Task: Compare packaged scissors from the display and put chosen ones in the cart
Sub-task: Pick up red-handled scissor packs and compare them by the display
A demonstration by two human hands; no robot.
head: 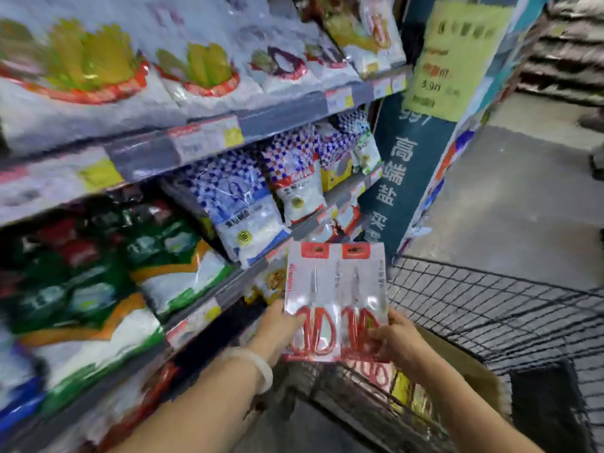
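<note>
Sloped shelves (183, 148) on the left carry blurred white, checked (235, 191) and green bags (98, 273), with a dark sign (402, 178) and yellow poster (457, 53) further right above grey floor (516, 204).

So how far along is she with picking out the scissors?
Two scissor packs are off the display, side by side: left pack in the left hand, right pack in the right hand. That looks like comparing. Neither has gone into the cart yet, though another similar pack seems to lie there.

Single head view, looking forward-down, tilted; shelves (183, 148) close at left, cart (490, 308) right.
</note>
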